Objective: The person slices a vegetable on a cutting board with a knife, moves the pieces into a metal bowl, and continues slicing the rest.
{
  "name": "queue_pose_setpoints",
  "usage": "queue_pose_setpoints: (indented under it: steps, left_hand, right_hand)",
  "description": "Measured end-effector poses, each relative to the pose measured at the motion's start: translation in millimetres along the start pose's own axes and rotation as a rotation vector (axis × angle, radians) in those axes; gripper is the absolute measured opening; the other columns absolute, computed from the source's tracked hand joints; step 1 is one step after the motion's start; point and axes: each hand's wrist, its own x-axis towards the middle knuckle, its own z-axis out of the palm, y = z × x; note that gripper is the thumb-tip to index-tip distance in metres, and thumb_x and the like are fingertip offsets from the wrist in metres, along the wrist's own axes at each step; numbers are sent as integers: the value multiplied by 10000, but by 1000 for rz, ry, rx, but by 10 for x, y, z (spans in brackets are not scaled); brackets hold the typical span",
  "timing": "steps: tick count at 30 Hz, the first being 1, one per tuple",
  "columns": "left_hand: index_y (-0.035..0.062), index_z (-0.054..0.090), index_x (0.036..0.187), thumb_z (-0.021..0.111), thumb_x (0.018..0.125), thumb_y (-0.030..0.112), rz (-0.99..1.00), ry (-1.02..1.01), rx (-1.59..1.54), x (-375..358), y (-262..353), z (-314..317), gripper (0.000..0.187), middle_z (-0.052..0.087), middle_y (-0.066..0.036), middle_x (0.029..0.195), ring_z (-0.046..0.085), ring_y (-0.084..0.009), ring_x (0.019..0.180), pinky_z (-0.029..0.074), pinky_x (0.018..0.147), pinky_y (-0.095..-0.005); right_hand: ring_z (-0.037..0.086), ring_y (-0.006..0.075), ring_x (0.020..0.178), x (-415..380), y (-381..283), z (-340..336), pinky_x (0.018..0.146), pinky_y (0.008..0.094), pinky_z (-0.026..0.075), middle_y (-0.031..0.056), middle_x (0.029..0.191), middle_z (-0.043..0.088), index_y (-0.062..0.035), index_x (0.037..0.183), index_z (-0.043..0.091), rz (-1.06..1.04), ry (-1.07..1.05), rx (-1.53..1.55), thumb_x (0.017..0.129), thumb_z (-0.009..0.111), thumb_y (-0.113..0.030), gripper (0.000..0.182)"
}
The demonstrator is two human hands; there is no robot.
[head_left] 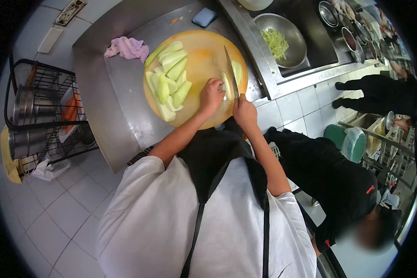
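Observation:
A round, yellowed cutting board (197,51) lies on the steel counter. My right hand (244,112) grips a knife (231,69), its long blade pointing away from me over the right part of the board. Just left of the blade, the curled fingers of my left hand (211,96) hold a narrow pale green vegetable piece (225,87). Another cut vegetable piece (236,72) lies right of the blade. Several peeled, pale green vegetable wedges (169,81) are heaped on the board's left side.
A pink cloth (127,48) and a blue sponge (204,17) lie on the counter. To the right, a metal bowl (296,41) contains green strips. A wire rack (46,97) stands left. One co-worker (324,171) bends close on my right; another person (380,92) stands farther off.

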Motion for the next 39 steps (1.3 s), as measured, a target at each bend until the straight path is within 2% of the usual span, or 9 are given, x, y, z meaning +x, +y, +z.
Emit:
queue_pose_setpoints:
  steps: [5, 8, 14, 17, 20, 23, 29, 32, 39]
  left_hand:
    - [7, 705, 1141, 800, 762, 78, -24, 24, -14, 5, 120, -10, 397, 670, -109, 1177, 703, -256, 877, 562, 814, -377]
    - [-2, 688, 1182, 797, 777, 88, 124, 60, 138, 45, 136, -9, 429, 650, -119, 1246, 706, -260, 879, 559, 831, -389]
    - [-10, 674, 1236, 774, 821, 83, 101, 43, 98, 93, -14, 80, 437, 636, -139, 1285, 721, -283, 908, 558, 843, -401]
    - [-52, 690, 1163, 759, 797, 35, 86, 50, 12, 85, 52, 40, 383, 650, -178, 1205, 656, -375, 1075, 532, 922, -438]
    - [-59, 701, 1130, 735, 809, 15, 92, 41, 9, 78, 31, 22, 331, 652, -178, 1199, 661, -367, 1063, 533, 914, -437]
    - [-51, 710, 1149, 725, 846, 40, 115, 26, 81, 78, 5, 12, 316, 652, -171, 1219, 724, -302, 893, 555, 848, -410]
    - [-45, 714, 1141, 732, 832, 29, 113, 43, 71, 66, 26, 21, 318, 652, -164, 1210, 712, -308, 923, 552, 848, -417]
    - [-32, 726, 1058, 733, 806, 0, 139, 49, 63, 48, 100, -38, 254, 656, -168, 1152, 670, -356, 1017, 542, 864, -442]
    - [-37, 724, 1137, 771, 819, 34, 117, 7, 108, 64, 47, -19, 329, 654, -157, 1131, 706, -315, 914, 552, 805, -421]
  right_hand:
    - [675, 474, 667, -192, 142, 10, 634, 586, 538, 285, 713, 669, 9, 949, 571, -36, -6, -14, 991, 566, -199, 212]
    - [674, 471, 657, -258, 186, 49, 630, 582, 542, 285, 706, 666, 9, 937, 571, -75, -9, -45, 989, 566, -193, 208]
    - [677, 462, 642, -400, 242, 88, 611, 568, 550, 272, 680, 659, -1, 905, 574, -80, 2, -66, 975, 578, -170, 182]
    - [680, 459, 647, -423, 208, 110, 606, 564, 550, 271, 678, 657, -2, 901, 573, -64, -7, -62, 970, 585, -163, 176]
    - [679, 462, 649, -419, 127, 49, 608, 565, 549, 274, 683, 659, 2, 903, 570, -52, -8, -74, 970, 586, -162, 179]
    - [680, 460, 648, -419, 118, 5, 608, 562, 550, 273, 686, 661, 6, 904, 568, -75, -8, -66, 966, 586, -158, 176]
    - [693, 445, 668, -435, 147, 2, 616, 545, 558, 275, 691, 664, 13, 911, 556, -107, -51, -96, 942, 579, -120, 140]
    - [701, 441, 686, -439, 142, 35, 623, 542, 563, 276, 712, 674, 25, 915, 549, -88, -85, -119, 934, 564, -100, 128]
    - [703, 459, 725, -272, 167, 161, 654, 547, 568, 279, 774, 693, 42, 934, 552, -56, -146, -143, 946, 529, -107, 151]
